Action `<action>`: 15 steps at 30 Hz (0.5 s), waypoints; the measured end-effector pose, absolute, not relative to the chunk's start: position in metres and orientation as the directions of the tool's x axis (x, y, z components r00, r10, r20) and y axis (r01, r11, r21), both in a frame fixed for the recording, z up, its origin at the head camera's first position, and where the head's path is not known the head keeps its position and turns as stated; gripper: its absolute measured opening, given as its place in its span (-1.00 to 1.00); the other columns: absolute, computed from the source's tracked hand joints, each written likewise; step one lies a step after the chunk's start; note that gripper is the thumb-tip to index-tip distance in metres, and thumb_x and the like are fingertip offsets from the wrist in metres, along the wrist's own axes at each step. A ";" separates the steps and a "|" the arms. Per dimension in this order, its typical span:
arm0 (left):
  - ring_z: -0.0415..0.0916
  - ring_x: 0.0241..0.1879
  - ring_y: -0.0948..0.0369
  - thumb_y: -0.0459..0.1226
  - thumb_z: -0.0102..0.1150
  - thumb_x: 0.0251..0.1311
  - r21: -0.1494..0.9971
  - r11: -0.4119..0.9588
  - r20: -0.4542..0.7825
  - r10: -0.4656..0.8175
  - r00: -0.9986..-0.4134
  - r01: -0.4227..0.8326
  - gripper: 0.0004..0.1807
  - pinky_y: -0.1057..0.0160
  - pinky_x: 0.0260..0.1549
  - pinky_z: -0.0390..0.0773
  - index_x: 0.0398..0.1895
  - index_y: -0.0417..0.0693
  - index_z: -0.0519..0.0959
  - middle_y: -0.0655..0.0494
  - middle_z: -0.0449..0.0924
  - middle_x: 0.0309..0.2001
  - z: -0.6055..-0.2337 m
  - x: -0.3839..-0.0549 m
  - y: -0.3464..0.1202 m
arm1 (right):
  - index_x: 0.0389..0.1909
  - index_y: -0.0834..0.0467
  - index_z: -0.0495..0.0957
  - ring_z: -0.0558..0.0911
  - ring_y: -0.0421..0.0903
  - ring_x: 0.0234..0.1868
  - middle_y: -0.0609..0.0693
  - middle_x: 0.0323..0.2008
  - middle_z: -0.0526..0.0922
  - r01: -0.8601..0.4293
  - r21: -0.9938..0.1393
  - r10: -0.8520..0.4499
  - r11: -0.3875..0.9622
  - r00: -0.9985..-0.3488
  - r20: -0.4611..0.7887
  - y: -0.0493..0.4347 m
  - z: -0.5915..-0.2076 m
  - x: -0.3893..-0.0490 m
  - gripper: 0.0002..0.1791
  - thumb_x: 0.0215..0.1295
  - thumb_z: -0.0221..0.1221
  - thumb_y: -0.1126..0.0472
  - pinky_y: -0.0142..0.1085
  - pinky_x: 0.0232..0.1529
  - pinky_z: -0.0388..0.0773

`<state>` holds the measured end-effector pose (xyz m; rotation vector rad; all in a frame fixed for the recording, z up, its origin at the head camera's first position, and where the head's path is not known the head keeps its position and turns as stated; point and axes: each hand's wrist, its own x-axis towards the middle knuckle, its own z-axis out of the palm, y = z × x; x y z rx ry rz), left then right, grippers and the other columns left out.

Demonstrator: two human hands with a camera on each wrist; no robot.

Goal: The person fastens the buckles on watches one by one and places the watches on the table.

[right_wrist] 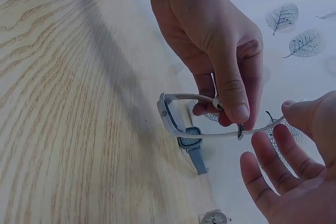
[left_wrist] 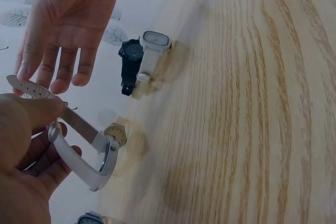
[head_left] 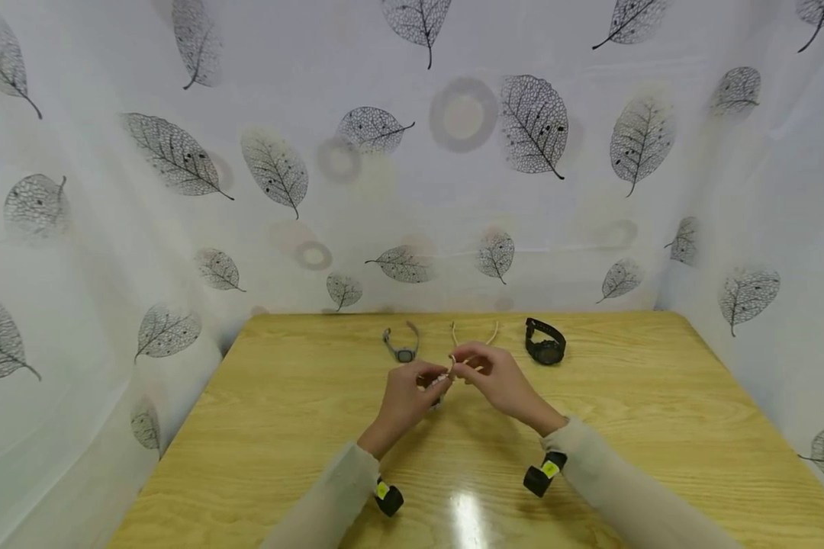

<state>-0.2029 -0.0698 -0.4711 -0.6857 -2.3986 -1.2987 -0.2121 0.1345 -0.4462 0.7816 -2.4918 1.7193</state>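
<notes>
Both hands work on a white wristwatch (left_wrist: 84, 170), held up over the table with its strap bent into a loop. My left hand (head_left: 407, 396) pinches the strap beside the metal buckle (right_wrist: 240, 131) between thumb and fingers. The strap's free end, with its row of holes, runs through to my right hand (head_left: 497, 379). There the thumb (right_wrist: 299, 113) and forefinger pinch the tip, while the other fingers extend loosely. The watch case (right_wrist: 169, 115) hangs away from the fingers. In the head view the hands cover most of this watch.
A grey watch (head_left: 405, 355) lies at the back left of the wooden table (head_left: 281, 427). A black watch (head_left: 546, 351) lies at the back right. Between them are pale straps (head_left: 496, 332), partly behind the right hand. A leaf-print curtain (head_left: 419, 191) surrounds the table's back and sides.
</notes>
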 end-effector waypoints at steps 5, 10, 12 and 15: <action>0.72 -0.30 0.13 -0.33 0.45 0.24 0.721 0.420 0.500 0.236 -0.833 0.552 -0.81 0.26 -0.31 0.73 -0.17 -0.25 0.67 -0.02 0.75 -0.27 -0.469 -0.202 -0.069 | 0.09 0.10 0.64 0.71 0.20 -0.09 0.21 0.01 0.68 -0.403 -0.891 -0.390 0.210 -0.870 0.301 0.136 -0.449 -0.212 -0.78 0.50 0.22 0.21 0.11 -0.10 0.70; 0.72 -0.37 0.14 -0.37 0.44 0.23 0.692 0.389 0.554 0.254 -0.793 0.608 -0.90 0.22 -0.36 0.74 -0.27 -0.20 0.69 0.01 0.74 -0.34 -0.469 -0.202 -0.069 | 0.10 0.12 0.63 0.72 0.11 -0.09 0.08 0.00 0.70 -0.395 -0.896 -0.373 0.203 -0.877 0.302 0.138 -0.449 -0.211 -0.76 0.49 0.23 0.20 0.01 -0.11 0.72; 0.72 -0.38 0.14 -0.38 0.43 0.24 0.685 0.383 0.563 0.261 -0.784 0.620 -0.92 0.24 -0.35 0.74 -0.27 -0.20 0.71 0.01 0.75 -0.33 -0.471 -0.202 -0.069 | 0.10 0.13 0.63 0.71 0.15 -0.09 0.08 0.00 0.70 -0.385 -0.900 -0.363 0.205 -0.884 0.295 0.138 -0.449 -0.211 -0.76 0.49 0.23 0.21 -0.02 -0.12 0.72; 0.71 -0.39 0.18 -0.36 0.42 0.26 0.677 0.384 0.568 0.269 -0.778 0.628 -0.93 0.28 -0.34 0.73 -0.25 -0.19 0.73 0.02 0.76 -0.31 -0.473 -0.203 -0.068 | 0.12 0.19 0.62 0.70 0.24 -0.09 0.13 0.00 0.70 -0.382 -0.899 -0.356 0.213 -0.887 0.293 0.138 -0.449 -0.212 -0.75 0.49 0.22 0.27 -0.10 -0.14 0.73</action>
